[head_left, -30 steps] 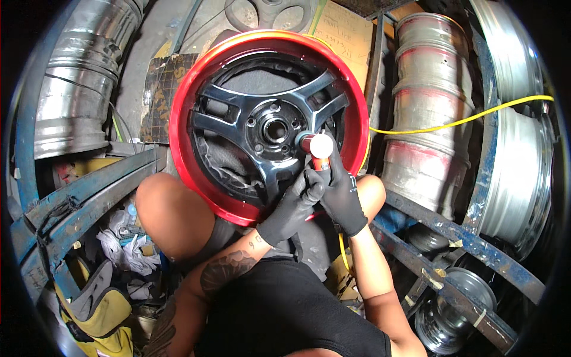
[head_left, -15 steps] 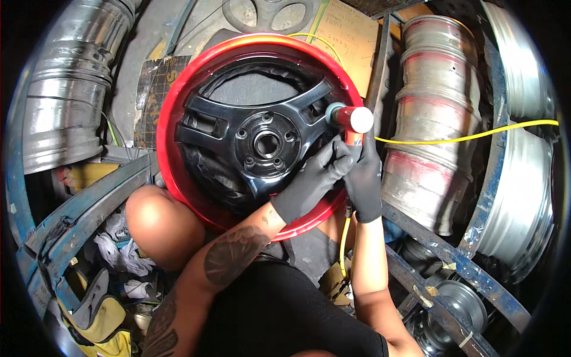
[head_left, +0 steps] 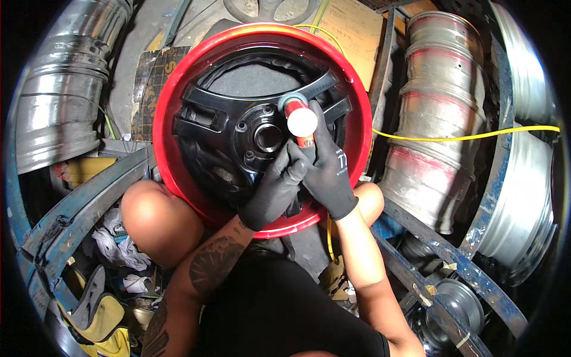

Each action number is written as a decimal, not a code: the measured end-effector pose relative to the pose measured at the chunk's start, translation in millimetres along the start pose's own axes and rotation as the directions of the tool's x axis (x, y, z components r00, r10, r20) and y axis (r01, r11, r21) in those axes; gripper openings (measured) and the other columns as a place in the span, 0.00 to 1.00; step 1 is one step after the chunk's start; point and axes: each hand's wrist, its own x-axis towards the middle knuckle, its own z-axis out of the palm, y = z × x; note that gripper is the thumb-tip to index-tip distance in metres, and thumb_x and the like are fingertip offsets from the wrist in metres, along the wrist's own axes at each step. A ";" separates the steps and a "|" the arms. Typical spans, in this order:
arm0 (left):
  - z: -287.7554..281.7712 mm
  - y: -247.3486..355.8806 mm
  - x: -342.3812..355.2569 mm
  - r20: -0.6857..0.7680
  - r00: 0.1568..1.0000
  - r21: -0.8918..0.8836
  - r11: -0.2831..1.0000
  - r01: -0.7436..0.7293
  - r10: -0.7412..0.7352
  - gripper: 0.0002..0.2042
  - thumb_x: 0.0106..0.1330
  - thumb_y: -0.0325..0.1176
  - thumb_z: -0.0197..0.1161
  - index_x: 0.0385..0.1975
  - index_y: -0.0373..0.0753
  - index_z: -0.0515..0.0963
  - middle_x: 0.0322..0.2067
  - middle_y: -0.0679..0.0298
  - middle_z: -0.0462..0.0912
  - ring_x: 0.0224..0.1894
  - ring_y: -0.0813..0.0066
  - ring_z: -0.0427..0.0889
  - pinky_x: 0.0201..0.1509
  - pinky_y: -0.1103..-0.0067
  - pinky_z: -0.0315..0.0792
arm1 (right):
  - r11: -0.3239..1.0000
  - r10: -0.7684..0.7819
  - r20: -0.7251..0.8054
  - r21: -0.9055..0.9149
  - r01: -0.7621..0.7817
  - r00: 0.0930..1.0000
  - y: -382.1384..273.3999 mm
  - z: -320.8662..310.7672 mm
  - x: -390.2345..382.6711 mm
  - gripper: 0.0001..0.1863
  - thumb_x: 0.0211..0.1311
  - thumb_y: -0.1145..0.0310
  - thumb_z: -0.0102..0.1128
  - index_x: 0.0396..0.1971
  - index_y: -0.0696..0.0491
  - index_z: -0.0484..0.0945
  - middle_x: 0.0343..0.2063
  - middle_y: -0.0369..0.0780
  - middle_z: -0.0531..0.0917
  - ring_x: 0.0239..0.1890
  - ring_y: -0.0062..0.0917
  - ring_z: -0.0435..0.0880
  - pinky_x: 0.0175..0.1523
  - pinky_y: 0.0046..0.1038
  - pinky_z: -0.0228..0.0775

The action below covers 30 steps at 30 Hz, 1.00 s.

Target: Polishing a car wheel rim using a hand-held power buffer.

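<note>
A wheel rim (head_left: 162, 119) with a red outer lip and glossy black spokes lies face up between my knees. My right hand (head_left: 331, 172), in a black glove, is closed around a small red air sander (head_left: 302, 122) with a white end cap. The sander's round teal pad rests at the spoke face, just right of the hub bore (head_left: 269, 137). My gloved left hand (head_left: 272, 191) is closed at the sander's handle, against the right fingers; its exact grip is partly hidden. Dark cloth or padding (head_left: 256, 80) shows through the gap between the spokes.
Stacked bare-metal rims (head_left: 437, 113) stand at the right, with more silver rims (head_left: 59, 113) at the left. A yellow air hose (head_left: 464, 137) crosses the right side. Blue metal frames (head_left: 89, 196) flank me. Cardboard (head_left: 348, 38) lies at the far side.
Both hands have carried the sander leftward, from the right-hand spoke to beside the hub. The wheel has shifted slightly and turned a little. My right knee now shows beside the wheel.
</note>
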 end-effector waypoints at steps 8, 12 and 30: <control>11.6 -5.5 -14.5 0.047 0.999 0.290 0.957 0.004 -0.019 0.25 0.80 0.53 0.61 0.63 0.39 0.70 0.53 0.71 0.71 0.56 0.82 0.68 0.65 0.78 0.66 | 0.979 0.204 -0.011 -0.018 -0.204 0.979 -16.6 -9.9 -28.5 0.44 0.71 0.70 0.66 0.80 0.61 0.54 0.72 0.56 0.73 0.75 0.41 0.72 0.75 0.36 0.65; 7.3 1.9 -8.2 0.057 0.992 0.238 0.967 0.093 -0.109 0.35 0.80 0.56 0.60 0.74 0.37 0.63 0.59 0.69 0.72 0.60 0.82 0.68 0.68 0.79 0.64 | 0.971 0.226 -0.078 -0.063 -0.231 0.971 -13.6 -4.6 -23.3 0.44 0.71 0.70 0.67 0.81 0.59 0.54 0.71 0.56 0.74 0.73 0.38 0.76 0.73 0.36 0.67; 18.4 8.8 14.8 -0.075 0.993 0.248 0.967 -0.066 0.087 0.24 0.81 0.52 0.61 0.60 0.37 0.69 0.49 0.70 0.69 0.53 0.82 0.67 0.61 0.80 0.67 | 0.992 0.107 -0.070 -0.053 -0.110 0.992 -7.7 -4.8 10.9 0.43 0.70 0.70 0.67 0.81 0.57 0.56 0.73 0.54 0.73 0.75 0.40 0.73 0.75 0.38 0.68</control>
